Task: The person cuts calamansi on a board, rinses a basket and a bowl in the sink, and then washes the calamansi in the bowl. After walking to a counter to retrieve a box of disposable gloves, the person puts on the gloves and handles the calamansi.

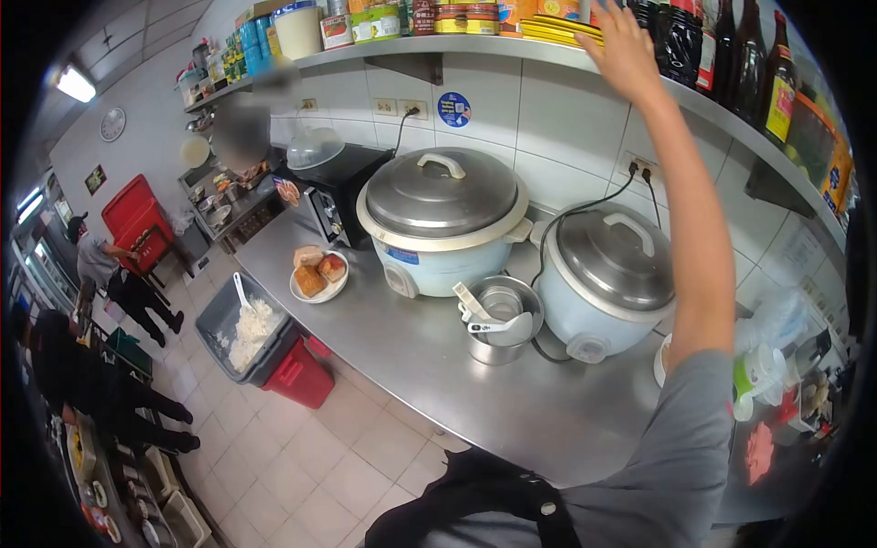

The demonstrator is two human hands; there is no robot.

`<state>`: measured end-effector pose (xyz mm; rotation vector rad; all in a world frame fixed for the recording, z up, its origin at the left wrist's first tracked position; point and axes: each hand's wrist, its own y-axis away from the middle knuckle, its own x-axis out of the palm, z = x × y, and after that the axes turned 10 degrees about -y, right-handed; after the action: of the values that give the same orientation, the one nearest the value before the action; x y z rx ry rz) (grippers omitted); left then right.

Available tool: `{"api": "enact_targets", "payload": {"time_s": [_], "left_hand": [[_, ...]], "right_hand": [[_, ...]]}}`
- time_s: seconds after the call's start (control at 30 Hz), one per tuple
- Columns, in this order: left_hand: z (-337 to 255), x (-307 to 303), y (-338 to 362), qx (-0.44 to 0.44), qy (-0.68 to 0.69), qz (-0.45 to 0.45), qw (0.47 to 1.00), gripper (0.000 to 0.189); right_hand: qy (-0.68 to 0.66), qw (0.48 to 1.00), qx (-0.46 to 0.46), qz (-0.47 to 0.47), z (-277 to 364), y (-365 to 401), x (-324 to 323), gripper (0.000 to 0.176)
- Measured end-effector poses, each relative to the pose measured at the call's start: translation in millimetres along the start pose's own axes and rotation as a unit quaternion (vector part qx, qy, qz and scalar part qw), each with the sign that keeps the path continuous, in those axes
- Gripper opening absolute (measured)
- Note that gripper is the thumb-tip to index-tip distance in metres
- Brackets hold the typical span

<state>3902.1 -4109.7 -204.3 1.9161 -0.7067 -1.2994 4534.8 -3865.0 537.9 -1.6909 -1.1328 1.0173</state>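
My right hand (625, 44) is raised to the high wall shelf (457, 46), its fingers stretched out and apart. The thumb side is right at a stack of thin yellow flat items (554, 28) lying on the shelf. Dark bottles (747, 59) stand just right of the hand, and cans and jars (461, 18) line the shelf to its left. Below the arm sits a smaller rice cooker (598, 274) with a metal lid, beside a larger rice cooker (443, 205). My left hand is out of view.
On the steel counter (393, 352) stand a metal pot (502, 350) with white-handled scoops and a bowl of food (320, 277). A grey tub (219, 315) holding rice and a scoop is beside it. Two people (100, 265) stand at the left.
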Motion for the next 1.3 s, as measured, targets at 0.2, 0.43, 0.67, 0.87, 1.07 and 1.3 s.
{"api": "enact_targets", "payload": {"time_s": [0.2,0.43,0.67,0.87,1.07,1.3], "left_hand": [[-22.2,9.6,-20.2,-0.006,-0.013,-0.038,0.999,0.089],[-29.7,-8.2,-27.4,0.181,-0.089,-0.103,0.974,0.065],[-196.0,-212.7,52.3,0.438,0.281,0.077,0.85,0.084],[-276.0,-263.5,102.2,0.422,0.579,0.09,0.692,0.047],[-271.4,-277.0,107.9,0.424,0.582,-0.039,0.693,0.04],[-262.1,-270.6,90.9,0.426,0.575,0.006,0.699,0.04]], "right_hand": [[-0.02,0.974,0.116,0.192,-38.5,-19.5,20.6,0.05],[0.0,0.997,-0.052,-0.051,64.7,-8.9,-49.1,0.031],[-0.272,0.955,-0.114,0.015,219.0,179.5,-115.5,0.038],[-0.415,0.874,0.048,0.247,343.0,342.4,-160.1,0.05],[-0.656,0.391,0.472,0.441,370.1,451.9,-221.9,0.037],[-0.716,0.178,0.379,0.559,382.2,562.2,-243.2,0.043]]}}
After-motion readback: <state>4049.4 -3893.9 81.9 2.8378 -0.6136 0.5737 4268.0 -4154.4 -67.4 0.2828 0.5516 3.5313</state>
